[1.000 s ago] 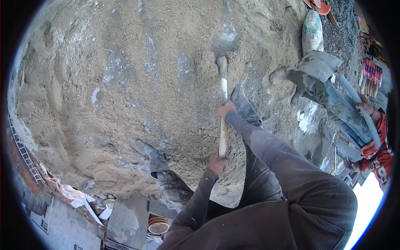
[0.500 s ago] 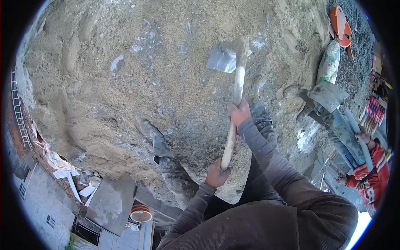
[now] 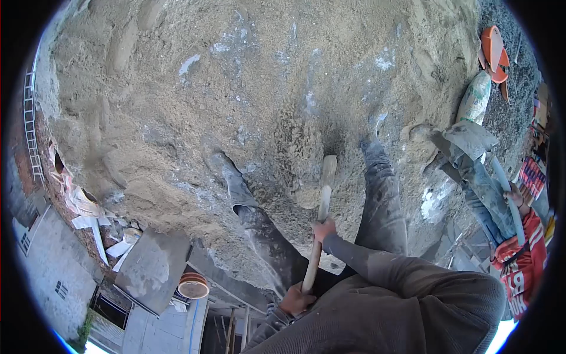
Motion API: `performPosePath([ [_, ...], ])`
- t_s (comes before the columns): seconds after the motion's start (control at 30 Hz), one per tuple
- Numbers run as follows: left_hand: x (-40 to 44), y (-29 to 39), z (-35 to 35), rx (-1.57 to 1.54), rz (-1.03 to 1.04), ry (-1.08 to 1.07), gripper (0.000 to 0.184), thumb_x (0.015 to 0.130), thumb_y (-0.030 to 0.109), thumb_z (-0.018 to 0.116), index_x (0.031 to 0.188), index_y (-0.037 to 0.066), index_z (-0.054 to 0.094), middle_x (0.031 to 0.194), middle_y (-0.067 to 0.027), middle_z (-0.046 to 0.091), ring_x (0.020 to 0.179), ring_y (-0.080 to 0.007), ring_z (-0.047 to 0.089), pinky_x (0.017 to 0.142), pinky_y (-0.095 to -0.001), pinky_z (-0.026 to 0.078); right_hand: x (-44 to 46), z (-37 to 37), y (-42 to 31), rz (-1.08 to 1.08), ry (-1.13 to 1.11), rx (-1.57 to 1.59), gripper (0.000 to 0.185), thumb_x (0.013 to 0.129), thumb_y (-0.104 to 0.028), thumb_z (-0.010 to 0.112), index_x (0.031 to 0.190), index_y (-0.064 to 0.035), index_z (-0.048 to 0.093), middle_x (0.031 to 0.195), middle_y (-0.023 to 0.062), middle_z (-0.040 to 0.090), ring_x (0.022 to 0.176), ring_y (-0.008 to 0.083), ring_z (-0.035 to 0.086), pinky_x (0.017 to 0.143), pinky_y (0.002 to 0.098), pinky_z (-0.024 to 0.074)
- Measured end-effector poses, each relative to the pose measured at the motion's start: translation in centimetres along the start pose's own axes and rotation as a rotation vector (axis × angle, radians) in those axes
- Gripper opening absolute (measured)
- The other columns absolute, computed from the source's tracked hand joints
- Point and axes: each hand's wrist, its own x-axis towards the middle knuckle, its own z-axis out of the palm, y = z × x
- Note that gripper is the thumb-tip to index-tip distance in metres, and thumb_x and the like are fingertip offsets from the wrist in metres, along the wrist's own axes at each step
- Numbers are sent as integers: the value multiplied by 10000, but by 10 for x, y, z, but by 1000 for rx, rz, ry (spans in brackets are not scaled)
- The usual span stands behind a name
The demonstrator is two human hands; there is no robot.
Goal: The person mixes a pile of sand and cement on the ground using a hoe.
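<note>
My right hand [image 3: 323,229] is closed around the middle of a pale wooden hoe handle [image 3: 323,203]. Lower down, my left hand [image 3: 296,300] grips the same handle near its butt end, close to my body. The hoe's head end is down at the loose sandy soil [image 3: 271,76] between my legs. Its metal blade cannot be made out against the soil. Dark, freshly disturbed earth surrounds that spot. My dusty trouser legs stand on either side of it.
At the right, a person in a red top [image 3: 525,259] holds a long grey-handled tool [image 3: 504,183]. Beyond lie a filled sack [image 3: 475,97] and orange broken pieces [image 3: 494,50]. A ladder [image 3: 30,127] is at far left; an orange-brown bucket [image 3: 193,285] sits lower left.
Both my hands have pulled the hoe down and back toward my body. Its blade, visible above the soil before, is now lost against the ground between my legs.
</note>
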Motion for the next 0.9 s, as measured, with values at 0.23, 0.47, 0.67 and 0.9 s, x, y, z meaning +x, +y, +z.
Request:
performPosePath([
  [0.23,-55,-27,14,-85,24,230,371,802,194,741,1094,2,616,836,-65,664,777,-128,595,733,-337,497,-41,34,26,-95,45,-100,177,785,-40,611,884,2,471,670,89,518,435,202,511,380,371,467],
  [0.47,143,169,-147,227,940,553,361,791,112,663,1124,16,562,751,-184,599,656,-330,603,642,-393,484,16,143,-341,-926,-167,-38,370,827,-21,546,1167,47,416,745,86,535,422,157,518,355,299,454],
  [0.67,222,288,-255,-138,1083,414,273,780,39,661,1030,-12,565,796,-122,644,709,-220,632,666,-354,508,69,264,-482,-1078,25,-486,275,797,-130,596,940,103,565,633,147,619,492,230,634,451,360,513],
  [0.9,91,-2,-102,-497,354,90,200,762,23,677,836,38,491,569,-21,504,399,-117,477,366,-267,371,51,180,-125,-687,97,-680,288,800,-164,633,917,91,570,660,180,630,482,261,642,443,388,514],
])
